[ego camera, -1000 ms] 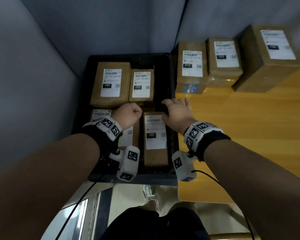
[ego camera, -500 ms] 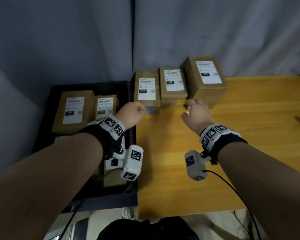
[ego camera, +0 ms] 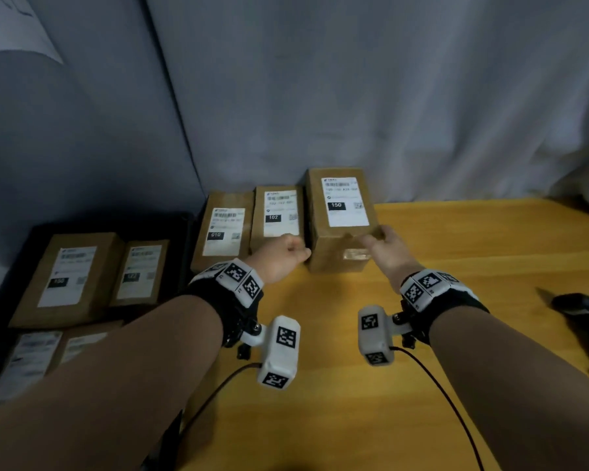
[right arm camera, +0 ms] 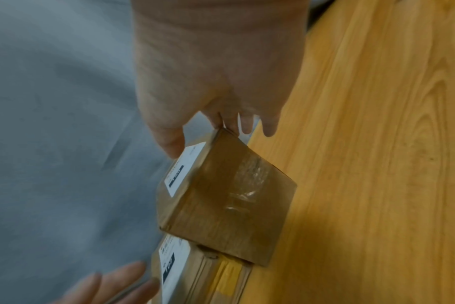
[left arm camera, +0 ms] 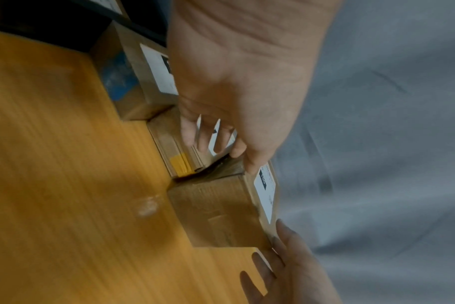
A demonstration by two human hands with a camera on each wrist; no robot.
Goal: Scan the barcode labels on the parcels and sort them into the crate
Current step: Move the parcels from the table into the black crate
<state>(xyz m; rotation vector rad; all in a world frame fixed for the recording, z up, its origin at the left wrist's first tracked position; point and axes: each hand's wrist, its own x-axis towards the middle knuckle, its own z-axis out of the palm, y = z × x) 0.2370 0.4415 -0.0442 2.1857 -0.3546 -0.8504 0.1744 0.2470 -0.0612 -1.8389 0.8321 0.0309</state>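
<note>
Now reaching for tallest parcel (ego camera: pixel 340 219), label 150, standing on table (ego camera: pixel 456 266) beside two shorter parcels, well right of crate (ego camera: pixel 184 229). Right hand (ego camera: pixel 385 246) grasping near right corner, thumb on top, fingers down side; likely bracing for two-handed lift. Left hand (ego camera: pixel 283 254) looks clenched from head view; left wrist view shows fingers (left arm camera: pixel 203 139) loosely curled, holding nothing, thumb tip at parcel's left corner. Scanner (ego camera: pixel 585 314) lying untouched, far right.

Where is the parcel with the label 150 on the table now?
In the head view, the parcel labelled 150 stands at the back of the wooden table, right of the 102 parcel.
</note>
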